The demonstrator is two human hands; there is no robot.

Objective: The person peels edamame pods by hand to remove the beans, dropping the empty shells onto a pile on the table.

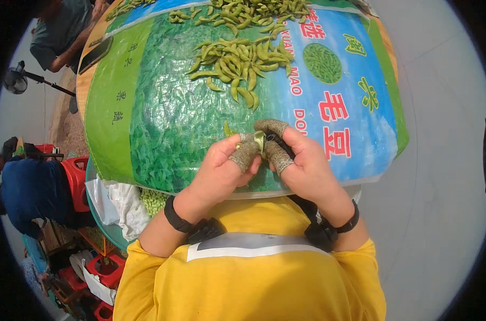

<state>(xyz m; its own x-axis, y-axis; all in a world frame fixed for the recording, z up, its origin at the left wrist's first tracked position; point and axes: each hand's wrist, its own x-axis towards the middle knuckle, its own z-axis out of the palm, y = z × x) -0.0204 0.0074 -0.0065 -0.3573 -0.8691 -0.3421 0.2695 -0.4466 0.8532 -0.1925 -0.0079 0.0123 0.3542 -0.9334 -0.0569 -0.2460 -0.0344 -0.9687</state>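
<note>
Shirt [253, 281], left hand [221, 167], right hand [307, 167], pod [259, 142] tip-forward between

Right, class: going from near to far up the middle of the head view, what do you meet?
Yellow shirt → left hand and right hand pinching one pod → near heap of pods → far heap of pods.

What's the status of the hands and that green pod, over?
Left hand and right hand both pinching one edamame pod. Pod pile lies apart, farther up the printed sack. Nothing blocking hands.
</note>
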